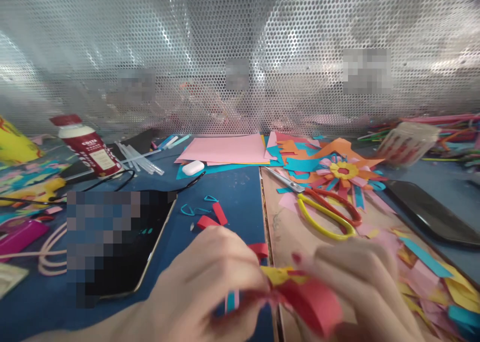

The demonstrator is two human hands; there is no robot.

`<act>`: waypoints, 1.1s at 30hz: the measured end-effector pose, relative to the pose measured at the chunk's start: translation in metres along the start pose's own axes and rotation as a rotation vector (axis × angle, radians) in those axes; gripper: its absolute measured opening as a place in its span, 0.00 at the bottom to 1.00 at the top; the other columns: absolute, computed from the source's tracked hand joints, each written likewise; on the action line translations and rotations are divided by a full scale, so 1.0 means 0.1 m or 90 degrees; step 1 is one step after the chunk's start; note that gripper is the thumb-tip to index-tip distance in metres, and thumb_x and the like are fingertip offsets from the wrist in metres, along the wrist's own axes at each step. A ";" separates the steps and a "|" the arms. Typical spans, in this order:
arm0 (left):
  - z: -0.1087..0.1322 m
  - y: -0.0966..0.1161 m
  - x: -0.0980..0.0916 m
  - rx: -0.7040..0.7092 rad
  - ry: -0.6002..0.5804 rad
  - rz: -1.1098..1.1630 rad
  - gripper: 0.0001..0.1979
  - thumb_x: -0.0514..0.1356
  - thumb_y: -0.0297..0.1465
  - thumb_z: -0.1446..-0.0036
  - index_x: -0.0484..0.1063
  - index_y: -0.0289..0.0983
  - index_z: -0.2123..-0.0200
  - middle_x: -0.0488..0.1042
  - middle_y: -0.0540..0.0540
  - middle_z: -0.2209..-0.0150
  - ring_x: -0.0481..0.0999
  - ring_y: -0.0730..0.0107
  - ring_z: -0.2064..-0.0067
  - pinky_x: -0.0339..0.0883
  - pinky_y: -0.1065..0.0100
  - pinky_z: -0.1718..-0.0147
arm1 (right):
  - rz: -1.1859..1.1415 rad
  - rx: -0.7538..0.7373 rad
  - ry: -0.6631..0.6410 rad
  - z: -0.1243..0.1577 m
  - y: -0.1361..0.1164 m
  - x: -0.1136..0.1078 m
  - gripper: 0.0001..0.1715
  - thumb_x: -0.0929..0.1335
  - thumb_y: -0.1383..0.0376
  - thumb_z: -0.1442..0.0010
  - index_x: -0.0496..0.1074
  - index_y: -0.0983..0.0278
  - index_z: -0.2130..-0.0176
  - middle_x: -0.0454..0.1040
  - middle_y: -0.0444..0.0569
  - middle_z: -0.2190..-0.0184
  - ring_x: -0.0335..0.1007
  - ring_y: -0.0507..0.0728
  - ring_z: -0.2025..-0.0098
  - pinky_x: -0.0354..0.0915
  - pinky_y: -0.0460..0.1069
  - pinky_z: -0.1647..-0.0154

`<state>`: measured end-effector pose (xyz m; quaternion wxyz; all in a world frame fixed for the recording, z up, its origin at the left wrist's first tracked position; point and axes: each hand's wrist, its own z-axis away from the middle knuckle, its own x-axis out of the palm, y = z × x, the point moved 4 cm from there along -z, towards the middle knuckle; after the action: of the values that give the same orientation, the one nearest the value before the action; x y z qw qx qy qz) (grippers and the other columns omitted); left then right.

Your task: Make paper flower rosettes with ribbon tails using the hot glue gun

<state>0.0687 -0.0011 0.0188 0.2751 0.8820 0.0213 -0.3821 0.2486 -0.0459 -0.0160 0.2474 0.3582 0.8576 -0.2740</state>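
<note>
My left hand point(204, 287) and my right hand point(369, 287) meet at the bottom centre, both pinched on a small paper craft piece point(296, 294) with red loops, a yellow middle and a blue strip. It is blurred, close to the camera. Just beyond lie scissors point(324, 209) with red and yellow handles on a brown cardboard sheet point(285, 232). A finished paper flower point(343, 172) of pink, blue and red loops sits behind the scissors.
A tablet point(150, 242) lies left on the blue table, red paper strips point(213, 217) beside it. A bottle point(88, 147), glue sticks point(140, 159), pink paper point(225, 149) and a white case point(193, 168) lie behind. A dark phone point(427, 209) and paper scraps point(431, 277) sit right. A perforated metal screen point(240, 52) closes the back.
</note>
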 end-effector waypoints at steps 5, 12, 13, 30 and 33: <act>0.04 -0.26 0.11 -0.407 0.046 0.282 0.05 0.60 0.29 0.47 0.69 0.42 0.65 0.73 0.54 0.68 0.75 0.74 0.64 0.70 0.76 0.65 | -0.095 0.114 -0.004 -0.22 0.11 0.10 0.30 0.68 0.61 0.46 0.58 0.60 0.46 0.63 0.54 0.50 0.58 0.63 0.46 0.61 0.58 0.49; 0.08 -0.40 0.24 -0.483 0.019 0.408 0.09 0.61 0.35 0.47 0.70 0.40 0.62 0.73 0.50 0.64 0.73 0.69 0.62 0.68 0.70 0.62 | -0.433 0.400 -0.155 -0.21 0.20 0.26 0.23 0.69 0.57 0.47 0.62 0.57 0.52 0.67 0.48 0.57 0.65 0.58 0.53 0.65 0.54 0.54; 0.08 -0.41 0.25 -0.480 0.020 0.407 0.09 0.61 0.35 0.48 0.70 0.40 0.63 0.73 0.50 0.65 0.72 0.69 0.63 0.67 0.70 0.63 | -0.480 0.439 -0.175 -0.23 0.19 0.27 0.23 0.69 0.56 0.47 0.63 0.57 0.53 0.68 0.47 0.58 0.66 0.58 0.55 0.66 0.53 0.56; -0.03 -0.36 0.21 -0.487 -0.026 0.383 0.10 0.60 0.31 0.48 0.65 0.37 0.62 0.68 0.52 0.70 0.68 0.73 0.67 0.62 0.70 0.66 | -0.570 0.504 -0.242 -0.34 0.13 0.28 0.13 0.71 0.57 0.49 0.70 0.64 0.71 0.69 0.43 0.69 0.65 0.51 0.67 0.62 0.46 0.67; -0.01 -0.38 0.23 -0.470 -0.022 0.371 0.09 0.60 0.30 0.48 0.66 0.38 0.62 0.68 0.52 0.70 0.68 0.73 0.67 0.63 0.70 0.67 | -0.544 0.488 -0.231 -0.34 0.14 0.30 0.13 0.70 0.56 0.48 0.71 0.64 0.71 0.70 0.44 0.70 0.66 0.51 0.68 0.63 0.46 0.68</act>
<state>0.0759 0.0274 -0.0145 0.6662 0.6882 -0.0971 -0.2704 0.2323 -0.0011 -0.0136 0.1109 -0.0069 0.7096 -0.6958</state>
